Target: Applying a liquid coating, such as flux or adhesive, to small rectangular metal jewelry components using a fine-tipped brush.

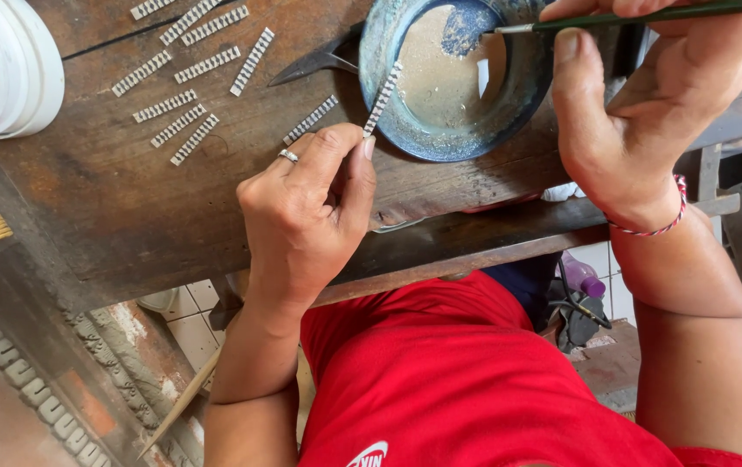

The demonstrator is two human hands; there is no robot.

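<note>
The left hand (306, 216) pinches one metal strip (381, 100) over the bowl (388, 121); the right hand (648, 104) grips a brush (648, 15); many strips (182, 69) lie on the bench (128, 207).

Loose toothed metal strips (182, 82) are scattered on the worn wooden table (128, 207); stacked white dishes (16, 73) are seen at its corner (partly cropped).

Left hand (306, 216), ringed, pinching a small notched silver strip (382, 101) between thumb and forefinger, its upper end leaning over the rim of a round blue bowl (379, 52) of pale liquid. Right hand (639, 104), red-and-white cord at the wrist, gripping a thin green-handled brush (648, 15) with the tip dipped into the bowl. More notched strips (182, 86) scattered on the dark wooden worktop (111, 216), beside a stack of white dishes (16, 69).
</note>
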